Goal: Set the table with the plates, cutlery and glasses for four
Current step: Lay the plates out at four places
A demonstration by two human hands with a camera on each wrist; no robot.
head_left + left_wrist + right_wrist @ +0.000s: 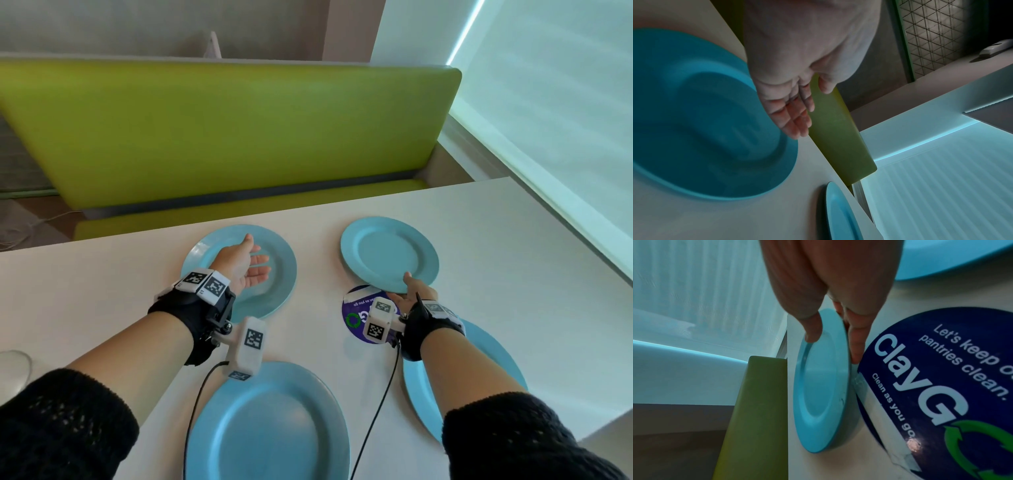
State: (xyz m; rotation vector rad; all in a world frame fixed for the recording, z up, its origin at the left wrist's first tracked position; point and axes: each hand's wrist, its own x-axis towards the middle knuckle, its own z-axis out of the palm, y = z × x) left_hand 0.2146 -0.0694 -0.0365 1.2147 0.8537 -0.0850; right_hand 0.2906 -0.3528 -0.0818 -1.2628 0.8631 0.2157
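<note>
Several light-blue plates lie on the white table [496,240]. My left hand [251,265] hovers open, fingers straight, above the far-left plate [274,294] and touches nothing; in the left wrist view that plate [701,129] lies under the hand [797,113]. My right hand [409,291] pinches the near rim of the far-right plate [387,253], thumb on top and fingers beneath; in the right wrist view this plate [822,386] is held with its near edge raised off the table. Two more plates lie close to me, one near-left [270,425] and one near-right [493,363] under my right forearm.
A round dark-blue sticker [356,318] sits on the table between the plates, half under the far-right plate. A green bench [222,130] stands behind the table's far edge. A clear glass object [13,370] shows at the left border. A window blind [565,102] fills the right.
</note>
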